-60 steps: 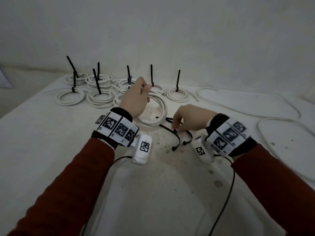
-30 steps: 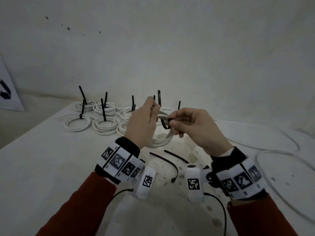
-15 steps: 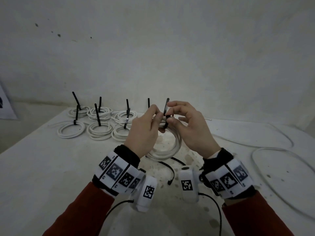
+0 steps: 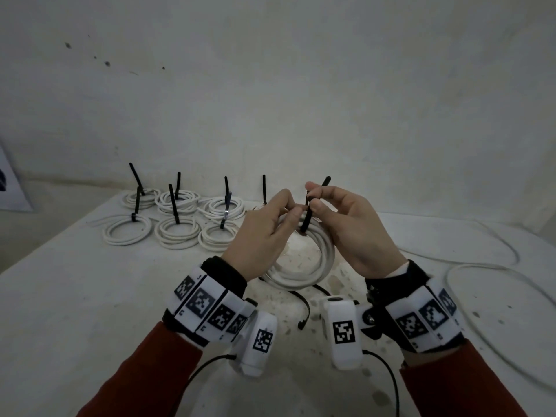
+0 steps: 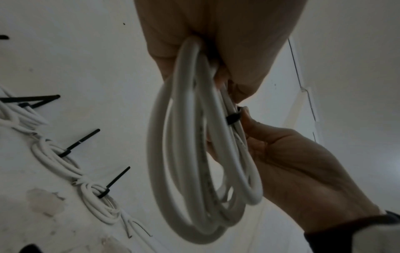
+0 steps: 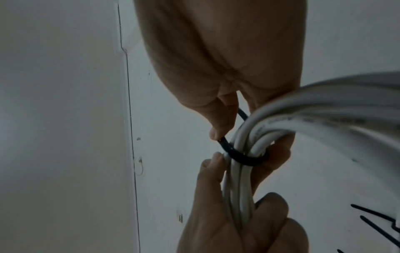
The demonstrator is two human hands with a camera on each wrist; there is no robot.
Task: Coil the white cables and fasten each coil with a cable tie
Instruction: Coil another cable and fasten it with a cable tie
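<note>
The head view looks forward and down from above the near edge of the table point(image 4: 75, 296), toward its far edge and the wall. The 2 wrist views sit very close beneath the palms, facing up along the fingers. All 3 share the white coil point(image 4: 316, 266) point(image 5: 194, 154) point(image 6: 303, 111) held between the left hand point(image 4: 264, 233) and right hand point(image 4: 355, 230).

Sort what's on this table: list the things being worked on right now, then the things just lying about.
In the job now:
- white cable coil, held up by the left hand
- black cable tie looped round it, pinched by the right hand

Lying about:
- tied coils at the back left
- loose white cable on the right
- spare black ties on the table
</note>
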